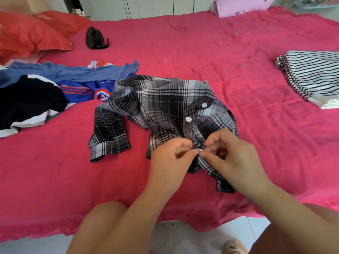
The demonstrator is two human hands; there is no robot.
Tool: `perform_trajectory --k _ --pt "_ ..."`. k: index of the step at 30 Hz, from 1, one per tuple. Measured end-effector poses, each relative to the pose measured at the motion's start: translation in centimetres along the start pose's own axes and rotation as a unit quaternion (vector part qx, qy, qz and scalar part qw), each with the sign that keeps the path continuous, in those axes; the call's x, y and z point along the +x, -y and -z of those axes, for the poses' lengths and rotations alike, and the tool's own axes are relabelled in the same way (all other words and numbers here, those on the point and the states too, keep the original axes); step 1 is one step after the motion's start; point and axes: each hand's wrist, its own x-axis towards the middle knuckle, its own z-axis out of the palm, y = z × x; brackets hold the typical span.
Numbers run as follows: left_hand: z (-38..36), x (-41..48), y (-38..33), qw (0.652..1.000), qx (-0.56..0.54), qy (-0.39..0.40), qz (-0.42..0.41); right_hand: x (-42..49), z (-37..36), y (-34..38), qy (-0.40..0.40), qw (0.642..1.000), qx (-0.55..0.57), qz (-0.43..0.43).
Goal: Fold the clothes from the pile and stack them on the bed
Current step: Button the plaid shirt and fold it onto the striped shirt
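Now pinching a white button (200, 150) on the plaid shirt (165, 107) between left hand (170, 158) and right hand (232, 158), risking a slip from cloth bunched just beyond them.

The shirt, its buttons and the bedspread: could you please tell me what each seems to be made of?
Shirt: woven cloth, likely cotton or a blend, matte; the plaid runs through the weave and it creases softly. Buttons: probably plastic, white, faintly glossy. Bedspread: thin pink cloth, matte, finely wrinkled; fibre unclear.
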Motion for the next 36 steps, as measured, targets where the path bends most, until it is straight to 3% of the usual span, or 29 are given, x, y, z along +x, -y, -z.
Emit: perform_trajectory --k 5,15,21,27,33,36 --pt "0.2 -0.3 0.2 0.998 0.008 0.059 -0.011 0.2 0.2 -0.3 -0.016 1.0 -0.016 -0.009" --pt "-0.9 0.0 0.4 0.996 0.07 -0.025 -0.04 0.1 -0.2 -0.3 -0.001 1.0 0.001 -0.03" --pt "-1.3 0.0 0.7 0.986 0.12 -0.034 -0.108 0.3 -0.1 -0.2 0.041 0.983 0.138 -0.118" --pt "-1.9 -0.3 1.3 0.972 0.151 -0.062 -0.166 0.6 -0.4 -0.5 0.022 0.961 0.205 -0.185" --pt "-1.7 -0.4 1.0 0.98 0.113 -0.075 -0.143 0.8 -0.2 -0.7 0.022 0.897 0.358 -0.26" --pt "-1.6 -0.5 0.3 0.993 0.05 -0.078 -0.077 0.8 -0.3 -0.9 0.027 0.893 0.368 -0.257"
